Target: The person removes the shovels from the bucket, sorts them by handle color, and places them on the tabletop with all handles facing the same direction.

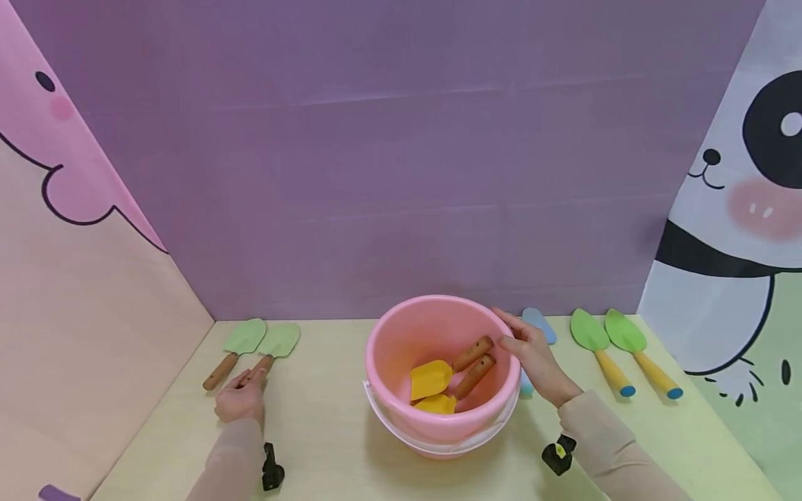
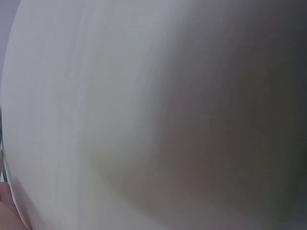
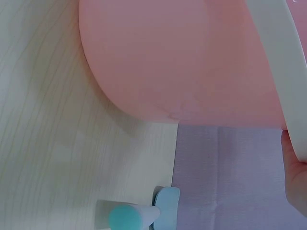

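Note:
In the head view, my left hand (image 1: 241, 398) pinches the wooden handle of a light green toy shovel (image 1: 279, 340), which lies at the left of the table. A matching light green shovel (image 1: 246, 337) lies just left of it. My right hand (image 1: 532, 351) grips the right rim of a pink bucket (image 1: 390, 351). Two yellow shovels (image 1: 431, 379) with wooden handles rest inside the bucket. Its white handle (image 1: 413, 442) hangs down at the front. The right wrist view shows the bucket wall (image 3: 177, 62) and part of my hand at the right edge.
Right of the bucket, a light blue shovel (image 1: 539, 324) is partly hidden behind my hand. Two green trowels (image 1: 589, 330) with yellow handles lie farther right. A purple wall (image 1: 401, 174) closes off the table's back, with printed panels on both sides.

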A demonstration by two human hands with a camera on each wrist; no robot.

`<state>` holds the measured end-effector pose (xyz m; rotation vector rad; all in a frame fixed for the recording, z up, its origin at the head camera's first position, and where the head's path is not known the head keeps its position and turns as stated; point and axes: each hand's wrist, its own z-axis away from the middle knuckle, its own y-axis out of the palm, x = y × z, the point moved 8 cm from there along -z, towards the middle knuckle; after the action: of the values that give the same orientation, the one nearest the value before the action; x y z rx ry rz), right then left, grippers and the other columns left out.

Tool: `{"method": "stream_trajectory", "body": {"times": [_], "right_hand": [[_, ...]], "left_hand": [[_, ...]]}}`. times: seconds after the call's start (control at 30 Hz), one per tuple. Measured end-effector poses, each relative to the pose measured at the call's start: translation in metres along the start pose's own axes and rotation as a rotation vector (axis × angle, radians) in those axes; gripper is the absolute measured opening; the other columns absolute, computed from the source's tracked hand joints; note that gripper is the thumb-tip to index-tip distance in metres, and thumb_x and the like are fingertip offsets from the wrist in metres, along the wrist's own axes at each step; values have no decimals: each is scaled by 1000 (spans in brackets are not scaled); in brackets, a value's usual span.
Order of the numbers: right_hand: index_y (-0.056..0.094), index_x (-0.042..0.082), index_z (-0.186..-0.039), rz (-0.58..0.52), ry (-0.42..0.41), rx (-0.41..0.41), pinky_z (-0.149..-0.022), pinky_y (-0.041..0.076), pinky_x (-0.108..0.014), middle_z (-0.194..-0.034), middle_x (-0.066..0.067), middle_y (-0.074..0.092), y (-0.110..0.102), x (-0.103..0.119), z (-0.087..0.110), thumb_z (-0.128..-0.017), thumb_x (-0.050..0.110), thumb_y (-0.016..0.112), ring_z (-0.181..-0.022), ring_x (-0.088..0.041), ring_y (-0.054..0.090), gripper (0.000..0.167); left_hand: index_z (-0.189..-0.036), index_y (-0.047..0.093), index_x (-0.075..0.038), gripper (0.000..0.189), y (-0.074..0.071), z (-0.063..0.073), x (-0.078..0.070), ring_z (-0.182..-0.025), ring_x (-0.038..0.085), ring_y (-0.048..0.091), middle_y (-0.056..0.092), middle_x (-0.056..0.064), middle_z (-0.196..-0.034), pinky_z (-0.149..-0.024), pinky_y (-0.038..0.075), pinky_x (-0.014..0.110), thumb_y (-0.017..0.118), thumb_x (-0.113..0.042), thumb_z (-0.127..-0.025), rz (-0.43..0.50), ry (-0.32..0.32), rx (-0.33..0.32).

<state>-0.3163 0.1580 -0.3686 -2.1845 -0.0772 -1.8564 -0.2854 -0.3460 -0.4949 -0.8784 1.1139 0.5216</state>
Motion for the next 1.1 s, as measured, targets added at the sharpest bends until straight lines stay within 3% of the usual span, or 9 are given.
{"method": "stream_trajectory", "body": {"times": [0.13,0.33,0.5,0.7,0.8,1.1], "right_hand": [[31,3,-142,1,5,1,-89,43,-15,-145,-18,33,0,-1,-1,-89,8,44,-129,-33,37,55],[31,2,-142,-2,8,6,-88,43,-14,-145,-18,32,1,-3,-1,-89,8,44,-129,-33,36,55],[30,2,-142,4,1,15,-88,43,-14,-145,-20,32,2,-2,-1,-90,7,44,-128,-35,37,55],[31,2,-142,15,0,2,-86,43,-12,-144,-20,33,0,0,-1,-89,6,43,-127,-35,38,55],[30,2,-142,14,9,-3,-86,42,-12,-145,-19,33,-1,0,-1,-89,7,43,-127,-35,37,55],[31,2,-142,5,13,-6,-86,43,-12,-145,-19,33,0,0,-2,-90,7,43,-128,-34,37,54]], "left_hand": [[-118,63,-8,51,2,1,2,-109,25,51,61,9,-104,-100,36,35,70,-38,-77,23,-17,-3],[-120,61,-7,53,3,-5,7,-121,32,43,56,15,-117,-106,30,38,68,-38,-78,32,-19,-1],[-119,61,-6,50,3,-7,9,-118,32,44,56,17,-119,-103,32,39,67,-37,-80,17,-2,-13],[-121,61,-8,52,6,-4,3,-110,26,50,57,15,-119,-92,39,34,67,-38,-80,-3,25,30],[-120,61,-7,50,7,-3,1,-108,24,49,57,16,-119,-90,38,31,68,-34,-79,-2,37,40],[-127,55,-5,52,10,-7,1,-121,32,43,52,20,-128,-104,31,40,68,-23,-79,-18,59,90]]}}
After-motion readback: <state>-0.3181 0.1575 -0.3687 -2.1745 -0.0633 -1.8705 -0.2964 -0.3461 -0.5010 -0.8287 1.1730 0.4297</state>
